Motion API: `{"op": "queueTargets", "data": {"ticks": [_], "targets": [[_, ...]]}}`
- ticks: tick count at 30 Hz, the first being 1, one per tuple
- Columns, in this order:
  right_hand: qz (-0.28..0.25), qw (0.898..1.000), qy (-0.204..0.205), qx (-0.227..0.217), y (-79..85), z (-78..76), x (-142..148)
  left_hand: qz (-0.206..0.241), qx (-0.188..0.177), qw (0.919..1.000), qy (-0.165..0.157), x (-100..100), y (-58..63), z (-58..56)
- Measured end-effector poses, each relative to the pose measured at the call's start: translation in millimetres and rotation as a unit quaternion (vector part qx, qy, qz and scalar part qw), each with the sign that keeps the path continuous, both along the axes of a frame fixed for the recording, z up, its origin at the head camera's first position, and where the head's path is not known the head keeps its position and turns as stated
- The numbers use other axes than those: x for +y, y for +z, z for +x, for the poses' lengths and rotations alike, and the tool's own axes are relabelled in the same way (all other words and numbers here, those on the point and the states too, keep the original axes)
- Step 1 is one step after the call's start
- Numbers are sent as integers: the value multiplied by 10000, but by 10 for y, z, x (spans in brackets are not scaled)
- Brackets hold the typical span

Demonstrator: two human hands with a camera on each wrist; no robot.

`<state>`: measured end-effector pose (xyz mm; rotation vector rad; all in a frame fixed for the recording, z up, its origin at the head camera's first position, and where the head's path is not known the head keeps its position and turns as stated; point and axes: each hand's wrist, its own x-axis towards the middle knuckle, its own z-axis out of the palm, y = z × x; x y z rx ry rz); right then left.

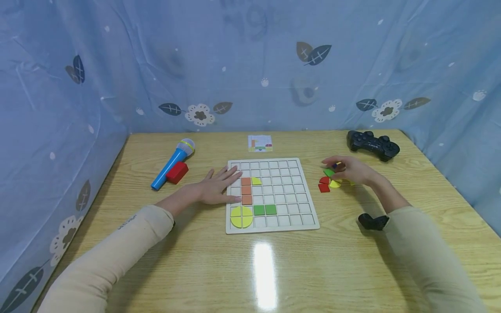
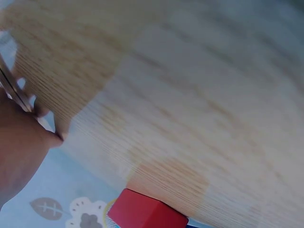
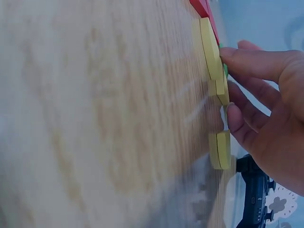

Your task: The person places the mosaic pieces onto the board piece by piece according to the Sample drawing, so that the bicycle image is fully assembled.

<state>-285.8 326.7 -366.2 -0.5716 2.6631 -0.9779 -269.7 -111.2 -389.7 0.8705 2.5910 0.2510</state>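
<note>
A white square grid board (image 1: 272, 231) lies on the table, with yellow quarter-circle pieces (image 1: 241, 217), orange squares (image 1: 246, 190) and green squares (image 1: 265, 209) in its cells. My left hand (image 1: 217, 189) rests on its left edge, fingers spread; in the left wrist view this hand (image 2: 21, 142) shows at the left. To the right of the board my right hand (image 1: 348, 170) is over a pile of small pieces, among them a green piece (image 1: 329, 172) and red pieces (image 1: 324, 184). In the right wrist view its fingertips are at yellow pieces (image 3: 211, 50); a firm pinch cannot be made out.
A small pattern card (image 1: 260, 143) lies behind the board. At the left are a blue toy microphone (image 1: 169, 168) and a red block (image 1: 177, 172). A black game controller (image 1: 373, 145) sits at the back right, and another black object (image 1: 372, 221) lies by the right sleeve.
</note>
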Motion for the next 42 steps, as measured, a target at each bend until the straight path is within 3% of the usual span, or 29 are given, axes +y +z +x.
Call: {"op": "queueTargets", "data": {"ticks": [9,17,27,33,37,42], "targets": [[17,9997,249,38,12,-50,-47,0,49,10000,-28,-9,-20,-13],[-82,9996,179,-194,37,-71,-87,17,81,10000,28,-17,-98,-72],[61,9997,179,-157,44,-75,-104,-7,21,10000,-34,-1,-12,-7],[136,9995,-95,-262,41,-70,-82,-3,27,10000,-3,-3,-53,-32],[184,9991,-370,-45,43,-69,-67,38,4,10000,15,-9,-82,-57],[-86,9979,-626,-147,69,-25,-92,33,5,10000,-9,-12,-64,-44]]}}
